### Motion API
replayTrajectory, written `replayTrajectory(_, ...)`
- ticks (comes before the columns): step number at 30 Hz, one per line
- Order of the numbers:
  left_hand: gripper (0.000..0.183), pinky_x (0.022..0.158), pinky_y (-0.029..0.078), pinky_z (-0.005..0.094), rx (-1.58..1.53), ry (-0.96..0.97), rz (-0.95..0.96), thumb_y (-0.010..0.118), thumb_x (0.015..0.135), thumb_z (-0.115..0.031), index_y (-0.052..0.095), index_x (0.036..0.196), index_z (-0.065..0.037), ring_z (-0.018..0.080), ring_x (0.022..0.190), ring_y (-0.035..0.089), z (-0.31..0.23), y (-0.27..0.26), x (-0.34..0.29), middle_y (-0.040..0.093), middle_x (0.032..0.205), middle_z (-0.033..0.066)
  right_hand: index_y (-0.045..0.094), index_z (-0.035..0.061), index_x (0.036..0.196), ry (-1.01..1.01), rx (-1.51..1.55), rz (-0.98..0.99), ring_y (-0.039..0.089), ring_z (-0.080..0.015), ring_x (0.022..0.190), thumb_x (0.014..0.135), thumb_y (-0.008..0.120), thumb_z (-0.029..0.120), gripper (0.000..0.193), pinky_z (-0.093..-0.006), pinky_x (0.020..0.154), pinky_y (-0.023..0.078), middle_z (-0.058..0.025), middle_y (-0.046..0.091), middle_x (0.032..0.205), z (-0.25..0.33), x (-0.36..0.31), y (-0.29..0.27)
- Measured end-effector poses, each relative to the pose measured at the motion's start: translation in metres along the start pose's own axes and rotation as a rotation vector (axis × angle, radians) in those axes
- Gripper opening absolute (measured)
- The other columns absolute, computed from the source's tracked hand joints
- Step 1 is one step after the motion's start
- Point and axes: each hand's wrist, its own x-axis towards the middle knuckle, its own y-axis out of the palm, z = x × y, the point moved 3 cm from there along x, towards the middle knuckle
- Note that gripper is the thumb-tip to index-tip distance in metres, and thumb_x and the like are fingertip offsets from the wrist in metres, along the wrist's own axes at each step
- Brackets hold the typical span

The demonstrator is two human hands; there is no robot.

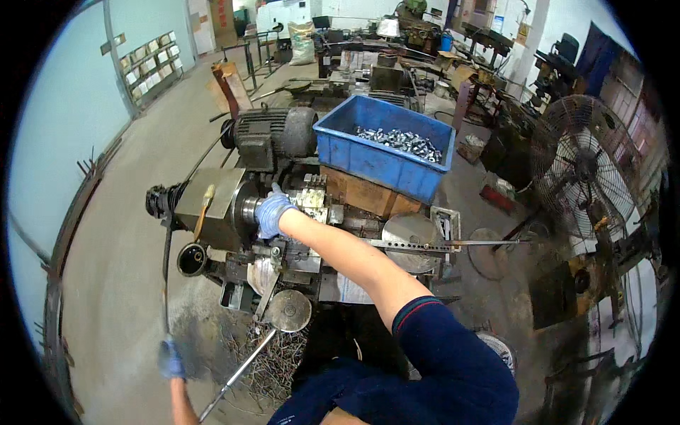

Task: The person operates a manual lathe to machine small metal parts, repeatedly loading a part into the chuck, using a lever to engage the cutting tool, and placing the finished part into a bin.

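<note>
My right hand [272, 214], in a blue-grey glove, reaches across to the round metal spindle nose [246, 211] of a small lathe. Its fingers look closed beside the spindle; whatever they hold is hidden behind the hand. Low on the left, my left hand [171, 358], gloved alike, is closed round the lower end of a long dark lever [166, 283] that runs up to the headstock [212, 202]. A brush [205, 205] with a wooden handle leans on the headstock, above a dark round cup [192, 259].
A blue crate [382, 159] of small shiny metal parts stands behind the lathe on a wooden box [361, 191], next to a motor [273, 134]. A silver bar [237, 375] slants up to a round disc [290, 310]. Metal shavings [273, 361] cover the floor; a large fan [586, 166] stands right.
</note>
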Motion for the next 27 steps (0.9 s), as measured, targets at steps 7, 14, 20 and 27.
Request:
replayTrajectory(7, 0.032, 0.047, 0.046, 0.0347, -0.142, -0.013, 0.473, 0.063, 0.081, -0.034, 0.057, 0.083, -0.003, 0.0209, 0.051, 0.057, 0.021, 0.015, 0.040, 0.059, 0.068, 0.0107, 0.069, 0.0090, 0.096, 0.037, 0.003, -0.120, 0.057, -0.0308, 0.101, 0.072, 0.058, 0.051, 0.049, -0.0518, 0.107, 0.019, -0.0121, 0.066, 0.098, -0.003, -0.024, -0.007)
replayTrajectory(14, 0.016, 0.036, 0.044, 0.0326, -0.719, -0.068, 0.583, 0.063, 0.077, -0.014, 0.054, 0.078, -0.002, 0.0209, 0.040, 0.054, 0.029, 0.072, 0.121, 0.052, 0.052, 0.0078, 0.069, 0.0037, 0.073, 0.184, 0.484, -0.291, 0.064, -0.0310, 0.072, 0.066, 0.065, 0.052, 0.049, -0.0387, 0.067, 0.051, -0.0192, 0.065, 0.075, -0.106, -0.147, -0.039)
replayTrajectory(20, 0.026, 0.046, 0.044, 0.0335, -0.525, 0.105, 0.566, 0.066, 0.080, -0.029, 0.059, 0.073, -0.005, 0.0179, 0.047, 0.054, -0.010, 0.063, 0.124, 0.059, 0.057, 0.0098, 0.066, 0.0094, 0.102, 0.562, 0.308, -0.612, 0.059, -0.0340, 0.094, 0.070, 0.063, 0.051, 0.052, -0.0425, 0.082, 0.047, -0.0191, 0.061, 0.104, -0.181, -0.215, -0.019)
replayTrajectory(27, 0.024, 0.042, 0.039, 0.0296, -0.617, 0.054, 0.480, 0.068, 0.080, -0.023, 0.052, 0.069, -0.008, 0.0149, 0.044, 0.046, -0.007, 0.058, 0.124, 0.053, 0.054, 0.0054, 0.065, 0.0069, 0.098, 0.494, 0.543, -0.825, 0.059, -0.0351, 0.096, 0.074, 0.065, 0.045, 0.045, -0.0413, 0.082, 0.048, -0.0180, 0.060, 0.108, -0.116, -0.324, 0.055)
